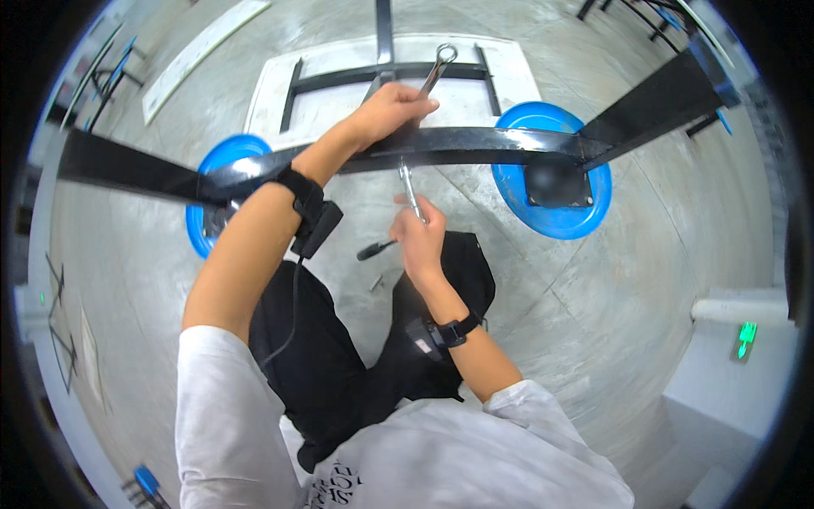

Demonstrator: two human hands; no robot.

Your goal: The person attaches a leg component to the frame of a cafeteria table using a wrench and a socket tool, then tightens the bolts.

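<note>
A black metal crossbeam [475,146] runs from side to side in front of me, joined to a thicker black leg at each end. My left hand [393,114] reaches over its far side, closed around a shiny wrench [437,71] whose ring end points up and away. On the near side, my right hand [421,235] grips a socket wrench [409,185]. Its chrome shaft points at the beam's near face, and its dark handle juts out left of the hand. Whether the socket sits on a bolt is too small to tell.
Round blue stools [600,208] stand under both ends of the beam. Beyond lies a white board [517,72] with black metal bars over it. A long white strip [203,56] is on the floor at far left. Near my knees lies a small metal piece [376,282].
</note>
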